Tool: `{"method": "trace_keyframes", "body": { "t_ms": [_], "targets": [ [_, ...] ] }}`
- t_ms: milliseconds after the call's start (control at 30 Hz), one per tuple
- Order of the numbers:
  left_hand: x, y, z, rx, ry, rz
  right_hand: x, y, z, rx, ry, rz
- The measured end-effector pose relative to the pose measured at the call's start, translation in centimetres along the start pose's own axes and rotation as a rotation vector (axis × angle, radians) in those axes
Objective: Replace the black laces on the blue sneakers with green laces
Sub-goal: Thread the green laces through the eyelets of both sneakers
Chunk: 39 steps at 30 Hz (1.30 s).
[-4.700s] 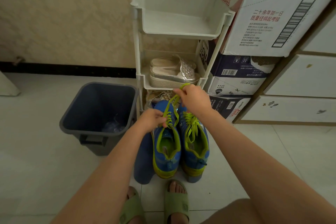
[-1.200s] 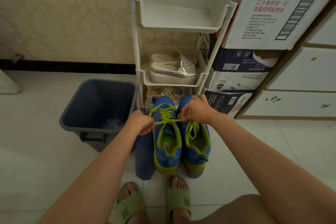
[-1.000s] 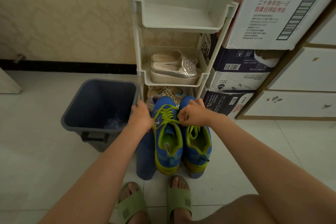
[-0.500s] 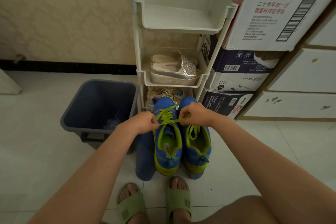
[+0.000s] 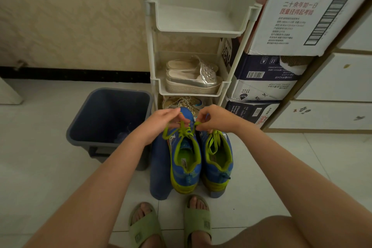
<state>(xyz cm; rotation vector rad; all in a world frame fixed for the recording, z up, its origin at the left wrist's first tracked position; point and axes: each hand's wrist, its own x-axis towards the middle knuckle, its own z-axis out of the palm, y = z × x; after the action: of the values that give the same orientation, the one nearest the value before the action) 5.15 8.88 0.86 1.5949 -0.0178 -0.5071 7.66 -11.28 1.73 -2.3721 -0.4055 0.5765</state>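
Both hands (image 5: 163, 122) (image 5: 214, 119) pinch lace (image 5: 186, 132), bin rim (image 5: 118, 90) alongside

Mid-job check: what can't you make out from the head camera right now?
1. Knot on the green lace: head view, left hand and right hand, both pinching it, cover it.
2. Toes of the blue sneakers: head view, behind the hands.
3. Bin contents: head view, too dark.
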Motion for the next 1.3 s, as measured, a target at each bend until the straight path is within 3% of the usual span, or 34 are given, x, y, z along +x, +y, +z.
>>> {"method": "trace_keyframes", "body": {
  "t_ms": [200, 333, 467, 700, 1000, 1200, 1300],
  "targets": [
    [1.1, -1.4, 2.0, 0.097, 0.132, 0.002, 0.4, -0.6, 1.4, 0.142, -0.005, -0.038],
    [1.3, -1.7, 2.3, 0.251, 0.037, -0.006, 0.8, -0.9, 1.3, 0.288, 0.139, -0.05],
    [1.2, -1.1, 2.5, 0.166, -0.071, -0.014, 1.5, -1.0, 1.7, 0.452, 0.206, -0.034],
    [1.7, -2.2, 2.5, 0.164, 0.039, 0.03, 2.3, -1.0, 2.2, 0.361, 0.276, -0.116],
    [1.6, -1.6, 2.1, 0.197, -0.018, -0.05, 1.9, 0.5, 1.3, 0.026, 0.083, -0.156],
    [1.3, -2.0, 0.7, -0.143, 0.059, -0.084, 1.2, 0.9, 1.4, 0.357, 0.11, -0.049],
    [1.8, -2.1, 1.1, -0.194, 0.1, -0.153, 0.8, 1.2, 1.8, 0.476, 0.066, 0.021]
  ]
}}
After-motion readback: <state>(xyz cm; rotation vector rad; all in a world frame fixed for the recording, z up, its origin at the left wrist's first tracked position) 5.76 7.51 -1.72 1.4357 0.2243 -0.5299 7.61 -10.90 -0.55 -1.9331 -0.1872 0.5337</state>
